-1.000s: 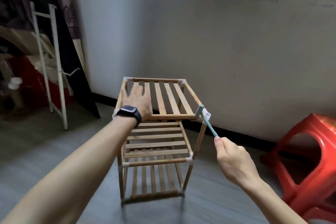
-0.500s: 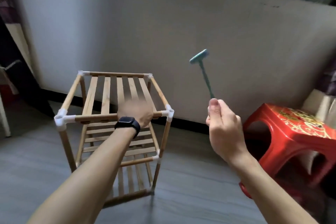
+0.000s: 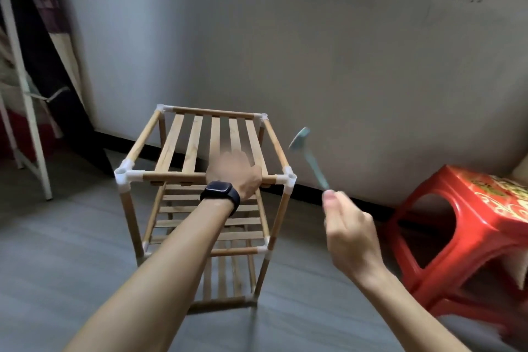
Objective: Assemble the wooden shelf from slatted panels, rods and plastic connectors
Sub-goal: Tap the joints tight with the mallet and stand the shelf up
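The grey floor [image 3: 57, 266] carries the wooden shelf [image 3: 193, 140], upright near the wall. A red stool [image 3: 485, 208] stands right of it. A white frame [image 3: 27, 107] stands left.

1 wooden shelf [image 3: 171, 176] w/ 3 slatted tiers [image 3: 195, 140], 4 white connectors [image 3: 127, 177] up top, 1 teal hammer [image 3: 314, 164], 1 red stool [image 3: 485, 208], 1 watch [image 3: 220, 194], left hand [image 3: 234, 173] + right hand [image 3: 348, 237] = 2.

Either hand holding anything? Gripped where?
Right hand grips a small teal hammer by the bottom end of its handle, head up. Left hand rests on the shelf top.
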### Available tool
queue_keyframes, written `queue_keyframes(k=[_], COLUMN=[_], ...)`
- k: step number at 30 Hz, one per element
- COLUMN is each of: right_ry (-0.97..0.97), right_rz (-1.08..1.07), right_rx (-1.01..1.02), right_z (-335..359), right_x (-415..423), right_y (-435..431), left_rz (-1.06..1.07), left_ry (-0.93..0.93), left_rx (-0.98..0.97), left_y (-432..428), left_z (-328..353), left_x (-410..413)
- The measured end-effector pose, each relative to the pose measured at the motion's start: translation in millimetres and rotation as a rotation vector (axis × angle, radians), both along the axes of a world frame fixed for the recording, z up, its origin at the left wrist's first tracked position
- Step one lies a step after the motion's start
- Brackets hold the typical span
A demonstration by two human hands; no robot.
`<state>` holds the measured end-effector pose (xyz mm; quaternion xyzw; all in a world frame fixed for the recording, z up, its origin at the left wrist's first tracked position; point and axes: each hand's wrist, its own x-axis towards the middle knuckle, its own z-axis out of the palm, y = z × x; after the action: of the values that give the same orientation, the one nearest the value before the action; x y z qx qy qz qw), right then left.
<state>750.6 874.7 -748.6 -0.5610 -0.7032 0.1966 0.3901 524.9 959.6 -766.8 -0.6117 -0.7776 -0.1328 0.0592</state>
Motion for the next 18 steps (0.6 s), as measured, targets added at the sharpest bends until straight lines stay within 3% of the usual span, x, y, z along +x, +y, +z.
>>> queue_keyframes(k=[1,4,6,10,16,18], right_ry=[0.004,-0.26,-0.359,-0.339,-0.427,-0.396], right_rz=[-0.007,0.008,-0.02,-0.003,0.082,0.122], right_rx=[0.06,-0.225,-0.189,-0.07,-0.143,-0.144], right_z=[2,0,1,18,11,14], right_x=[1,-5,-2,6,5,-5], right_y=[1,-1,-2,-10,-21,-25], left_rz=[-0.001,-0.045,-0.096,-0.192,0.079,0.121], left_ry=[-0.007,-0.036,-0.025,0.01,-0.012,-0.134], left_rx=[0.007,0.005,0.011,-0.021,0.01,0.014], left_y=[0,-6,-9,-23,-44,-45], left_z=[1,5,6,5,27,27], left_x=[-1,-3,-11,-64,-105,-98])
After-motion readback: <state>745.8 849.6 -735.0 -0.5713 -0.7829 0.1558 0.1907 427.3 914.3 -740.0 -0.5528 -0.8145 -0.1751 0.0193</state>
